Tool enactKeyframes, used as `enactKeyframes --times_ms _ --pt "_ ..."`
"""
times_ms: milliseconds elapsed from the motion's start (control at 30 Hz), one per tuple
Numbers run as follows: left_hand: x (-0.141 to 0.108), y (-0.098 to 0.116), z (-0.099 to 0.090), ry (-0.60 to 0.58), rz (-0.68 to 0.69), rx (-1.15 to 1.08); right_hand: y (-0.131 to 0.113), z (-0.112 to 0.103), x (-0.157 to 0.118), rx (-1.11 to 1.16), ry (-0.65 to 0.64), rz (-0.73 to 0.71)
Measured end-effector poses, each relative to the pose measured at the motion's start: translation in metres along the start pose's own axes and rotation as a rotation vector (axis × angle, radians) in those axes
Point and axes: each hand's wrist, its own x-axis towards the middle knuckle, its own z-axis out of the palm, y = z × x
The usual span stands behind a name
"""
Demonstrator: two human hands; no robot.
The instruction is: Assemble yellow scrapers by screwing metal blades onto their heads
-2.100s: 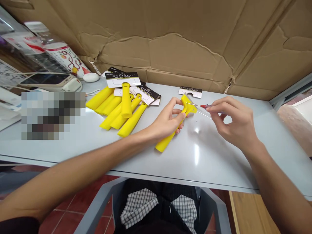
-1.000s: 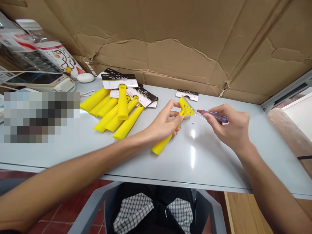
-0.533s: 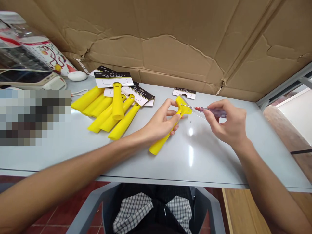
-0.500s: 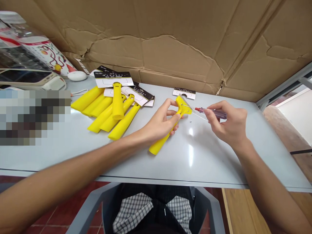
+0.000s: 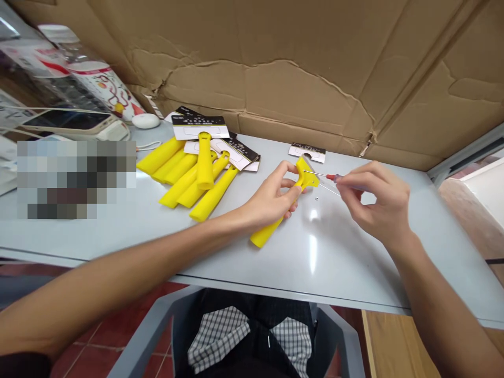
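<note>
My left hand (image 5: 271,197) is closed round the handle of a yellow scraper (image 5: 263,234), which is tilted with its wide head pointing up and away. My right hand (image 5: 380,202) pinches the handle of a screwdriver (image 5: 331,177) with a red collar. The screwdriver's shaft reaches left to a screw on the scraper head, and its tip appears to touch there. Another screw shows lower on the head. A thin, light line runs from the head toward my right fingers; I cannot tell what it is. A tiny nut-like part (image 5: 316,199) lies on the table just below the head.
Several yellow handles (image 5: 205,165) with black-and-white header cards (image 5: 200,127) lie piled left of my hands. One loose card (image 5: 307,152) lies behind the scraper. Bottles (image 5: 102,86), a phone (image 5: 71,122) and a white oval case (image 5: 145,121) stand farther left. Cardboard (image 5: 268,84) lines the table's back.
The whole view has shifted, so things sit farther right in the picture. My right fingers have changed their hold on the screwdriver handle, which they now cover more. The screwdriver stays at the same screw.
</note>
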Motion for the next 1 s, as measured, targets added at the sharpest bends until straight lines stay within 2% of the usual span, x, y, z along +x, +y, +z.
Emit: enactKeyframes --times_ms 133,233,433,567,733,933,1000 --pt "-0.0004 -0.0021 -0.0009 -0.03 0.025 0.009 0.0015 0.0009 -0.0038 -0.077 0.027 0.123" --pt "-0.0007 -0.0018 -0.0017 -0.029 0.024 0.006 -0.0005 0.0012 -0.0048 -0.047 0.019 0.152" --pt "0.0032 -0.0041 -0.0034 -0.006 0.03 -0.014 -0.0036 -0.002 -0.0027 -0.018 -0.005 0.108" --pt "0.0044 -0.005 -0.0044 -0.006 0.013 -0.024 -0.0018 -0.0029 -0.0006 0.001 0.001 0.009" --pt "0.0019 -0.0059 -0.005 -0.021 0.05 0.033 0.0004 -0.0021 0.0011 0.037 -0.046 -0.033" --pt "0.0043 -0.0078 -0.0064 -0.014 0.076 -0.014 0.0011 -0.0006 -0.0045 0.029 -0.052 0.122" --pt "0.006 -0.0074 -0.0068 -0.004 0.067 -0.017 0.0015 -0.0006 -0.0052 -0.008 -0.05 0.133"
